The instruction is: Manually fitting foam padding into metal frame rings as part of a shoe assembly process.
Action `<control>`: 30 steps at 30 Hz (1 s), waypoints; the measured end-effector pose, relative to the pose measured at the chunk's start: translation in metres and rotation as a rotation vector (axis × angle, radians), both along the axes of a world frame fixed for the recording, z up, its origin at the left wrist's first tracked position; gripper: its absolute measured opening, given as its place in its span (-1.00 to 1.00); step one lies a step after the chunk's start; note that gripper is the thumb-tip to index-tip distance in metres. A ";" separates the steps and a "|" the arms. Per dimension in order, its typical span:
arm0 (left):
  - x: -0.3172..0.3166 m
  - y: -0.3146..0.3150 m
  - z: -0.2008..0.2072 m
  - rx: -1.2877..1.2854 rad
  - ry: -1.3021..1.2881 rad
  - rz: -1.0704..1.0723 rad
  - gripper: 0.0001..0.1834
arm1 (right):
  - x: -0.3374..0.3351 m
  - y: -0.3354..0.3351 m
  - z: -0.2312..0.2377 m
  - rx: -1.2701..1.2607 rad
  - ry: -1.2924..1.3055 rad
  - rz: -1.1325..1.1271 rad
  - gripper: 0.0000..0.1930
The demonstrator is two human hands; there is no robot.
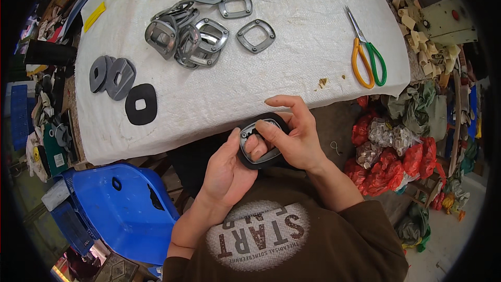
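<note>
Both my hands hold a rounded-square grey metal frame (243, 138) against a black foam pad (253, 165), just off the table's front edge. My left hand (228, 171) grips the left side, thumb along the rim, with fingertips showing through the frame's opening. My right hand (293, 138) pinches the right side; its thumb presses on the top of the frame and its index finger is raised. A loose black pad with a square hole (147, 94) lies on the table to the left. Beside it are several grey pads (124, 90). Farther back rests a heap of metal frames (209, 35).
A white cloth (302, 62) covers the table. Scissors with orange and green handles (367, 61) lie at its right. A blue plastic tub (130, 211) stands at lower left, with a few black bits inside. Red plastic bags (389, 169) sit at right. A yellow strip (94, 16) lies far left.
</note>
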State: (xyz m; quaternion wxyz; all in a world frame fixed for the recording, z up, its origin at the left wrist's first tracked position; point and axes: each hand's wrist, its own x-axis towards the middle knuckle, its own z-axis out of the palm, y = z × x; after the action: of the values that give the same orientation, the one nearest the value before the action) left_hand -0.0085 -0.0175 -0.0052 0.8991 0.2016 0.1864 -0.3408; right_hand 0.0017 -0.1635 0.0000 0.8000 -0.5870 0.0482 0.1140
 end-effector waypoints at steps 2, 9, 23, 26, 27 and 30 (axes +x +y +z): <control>-0.002 0.002 -0.003 -0.075 0.017 0.038 -0.64 | -0.002 0.004 0.000 0.024 0.005 -0.018 -0.63; 0.001 0.004 0.010 -0.220 0.067 0.081 -0.74 | 0.002 0.003 0.003 -0.043 0.037 -0.023 -0.59; -0.002 0.012 0.011 0.481 -0.301 -0.061 -0.78 | 0.002 -0.008 -0.002 -0.099 0.029 0.020 -0.48; -0.001 0.010 0.009 0.612 -0.376 -0.051 -0.79 | -0.003 -0.007 -0.011 0.178 0.121 0.000 -0.45; -0.001 0.009 0.011 0.610 -0.354 -0.007 -0.79 | -0.005 -0.001 -0.011 0.375 0.102 -0.059 -0.44; 0.001 0.005 0.014 0.620 -0.331 0.057 -0.79 | -0.018 0.014 -0.006 0.489 0.071 -0.144 -0.43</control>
State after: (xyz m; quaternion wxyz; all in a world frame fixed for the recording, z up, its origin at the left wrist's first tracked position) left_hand -0.0071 -0.0122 0.0090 0.8222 0.5125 0.1383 -0.2055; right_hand -0.0159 -0.1500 -0.0059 0.9222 -0.3666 0.0889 0.0855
